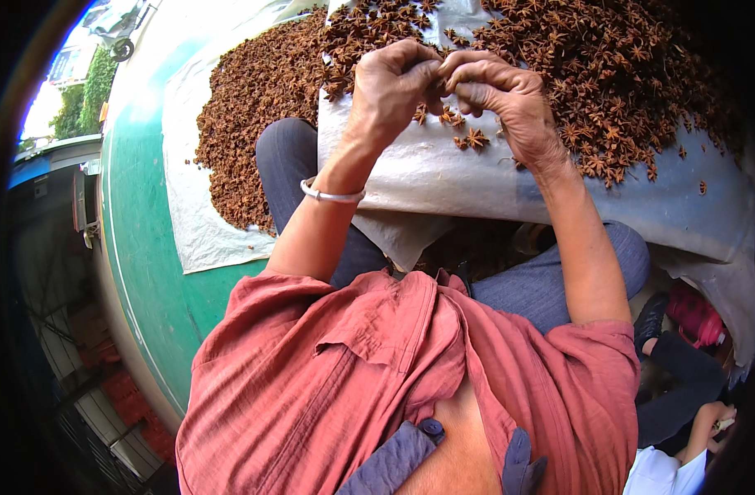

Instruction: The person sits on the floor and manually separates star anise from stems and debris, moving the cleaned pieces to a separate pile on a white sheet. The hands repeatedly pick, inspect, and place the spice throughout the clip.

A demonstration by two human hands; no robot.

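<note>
My left hand (pixel 390 86) and my right hand (pixel 513 99) meet fingertip to fingertip above the near part of a sheet-covered table (pixel 427 179). Thumbs and fingers are pinched together on both; whatever may be between them is hidden by the fingers. Just below the fingertips, a few loose star anise pods (pixel 475 140) lie on the pale plastic sheet. A large heap of dark brown star anise (pixel 600 80) spreads beyond my right hand. Past my left hand, more star anise (pixel 377 25) lies near the table's far left edge.
On the green floor (pixel 148 266) to the left, a broad layer of small brown pieces (pixel 254 111) covers a white sheet (pixel 185 204). My knees are under the table edge. At lower right, another person's arm (pixel 702 427) and dark-clad leg show beside a pink bottle (pixel 696 317).
</note>
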